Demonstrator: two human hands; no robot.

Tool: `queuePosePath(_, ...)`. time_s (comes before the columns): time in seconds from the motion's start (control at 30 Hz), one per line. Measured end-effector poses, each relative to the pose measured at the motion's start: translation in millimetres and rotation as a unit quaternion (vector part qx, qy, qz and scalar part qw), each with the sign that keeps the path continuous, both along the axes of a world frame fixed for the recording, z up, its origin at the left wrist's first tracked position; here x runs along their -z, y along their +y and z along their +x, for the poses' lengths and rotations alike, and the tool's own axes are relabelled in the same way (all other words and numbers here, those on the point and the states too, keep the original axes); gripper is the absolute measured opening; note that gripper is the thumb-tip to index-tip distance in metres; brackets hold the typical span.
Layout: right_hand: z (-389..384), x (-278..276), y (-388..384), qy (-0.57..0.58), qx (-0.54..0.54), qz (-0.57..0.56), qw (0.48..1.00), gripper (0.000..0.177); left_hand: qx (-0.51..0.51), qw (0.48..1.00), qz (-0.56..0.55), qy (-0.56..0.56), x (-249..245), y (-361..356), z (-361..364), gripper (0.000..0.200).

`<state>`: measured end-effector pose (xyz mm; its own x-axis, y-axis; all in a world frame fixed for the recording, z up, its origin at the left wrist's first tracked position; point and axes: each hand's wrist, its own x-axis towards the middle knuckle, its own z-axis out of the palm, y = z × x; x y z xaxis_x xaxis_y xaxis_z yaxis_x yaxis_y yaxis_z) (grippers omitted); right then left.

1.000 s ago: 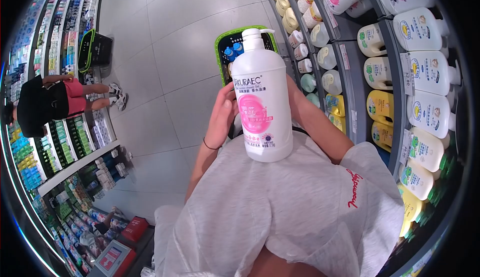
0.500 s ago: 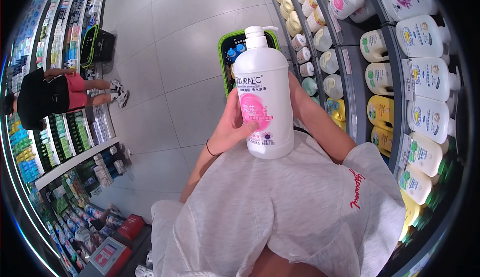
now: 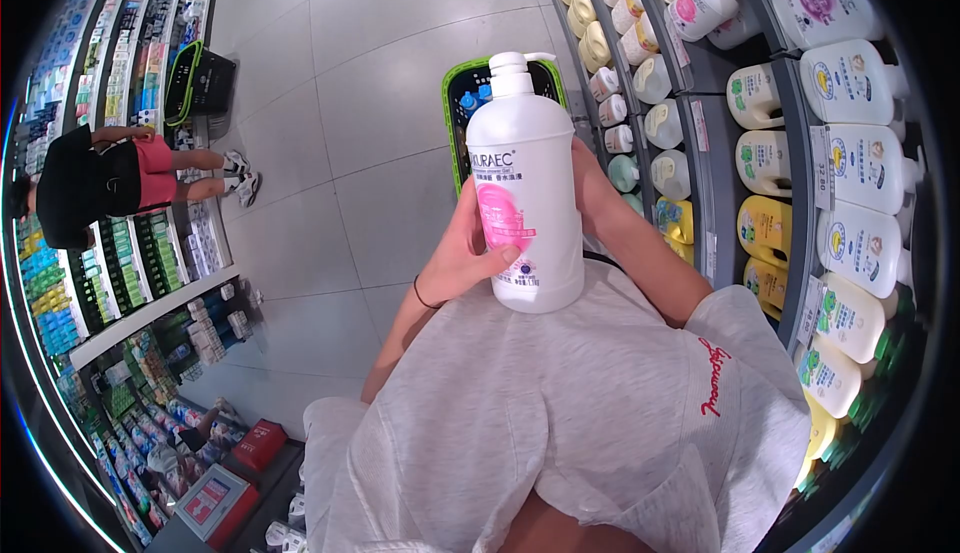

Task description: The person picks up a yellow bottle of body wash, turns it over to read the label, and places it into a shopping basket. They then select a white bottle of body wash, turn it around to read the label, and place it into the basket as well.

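Observation:
A large white pump bottle (image 3: 545, 193) with a pink label stands upright between my hands, in front of my grey shirt. My left hand (image 3: 462, 248) is wrapped round its left side, the thumb lying across the lower label. On the right side, my right hand (image 3: 588, 181) holds the bottle from behind; its fingers are mostly hidden by the bottle. The white pump head (image 3: 510, 63) points its nozzle to the right. Behind the bottle, a green-rimmed black basket (image 3: 450, 103) holds blue-capped items (image 3: 470, 101) and is partly covered.
Shelves (image 3: 705, 143) of white and yellow bottles run along the right. At the left, a person (image 3: 100, 181) in black top and pink shorts stands by stocked shelves, near another green-rimmed basket (image 3: 182, 83). A red-and-grey box (image 3: 215, 503) is at lower left.
The bottle has turned slightly, so its label sits further left. The view has shifted a little, moving the basket and the right shelves slightly to the right. Both hands keep hold.

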<state>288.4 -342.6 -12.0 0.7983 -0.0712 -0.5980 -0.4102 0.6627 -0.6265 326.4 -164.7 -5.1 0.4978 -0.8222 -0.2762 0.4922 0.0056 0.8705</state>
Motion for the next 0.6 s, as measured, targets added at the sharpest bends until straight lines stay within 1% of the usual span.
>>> queuePosePath(0.23, -0.7, -0.6, -0.5, -0.006, -0.013, -0.020, 1.000, 0.026, -0.001, 1.000, 0.006, -0.005, 6.4, 0.1, 0.0, 0.090)
queuePosePath(0.37, -1.0, -4.1, 0.3, -0.002, -0.001, -0.019, 1.000, 0.025, 0.002, 1.000, 0.014, -0.010, 7.0, 0.5, 0.6, 0.088)
queuePosePath(0.47, -0.6, -7.0, -0.1, 0.009, -0.007, -0.040, 0.999, 0.025, 0.000, 1.000, 0.005, -0.002, 8.9, 0.5, 0.6, 0.088)
queuePosePath(0.57, -1.8, -12.3, 1.8, 0.005, -0.006, -0.048, 0.999, 0.025, -0.006, 1.000, 0.011, -0.019, 10.8, 1.8, 0.8, 0.089)
queuePosePath(0.6, -3.4, -9.4, 3.0, -0.022, 0.006, -0.044, 0.999, 0.025, -0.006, 1.000, 0.011, -0.019, 13.0, 3.2, 0.8, 0.089)
